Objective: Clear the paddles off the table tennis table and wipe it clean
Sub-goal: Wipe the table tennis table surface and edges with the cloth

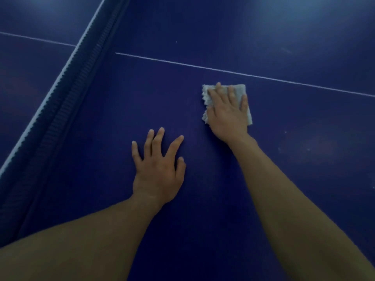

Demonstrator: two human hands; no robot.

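Right hand (227,114): fingers straight, pressing cloth (240,90) flat at 1 o'clock, near the line (243,74).
Left hand (158,169): fingers spread, resting on table (304,159), centre.
Paddles: none in view.
Tip: use a flat palm and overlapping strokes toward net (67,88), 10 o'clock.

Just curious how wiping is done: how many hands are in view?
2: the left hand rests on the table; the right hand presses the cloth farther out.
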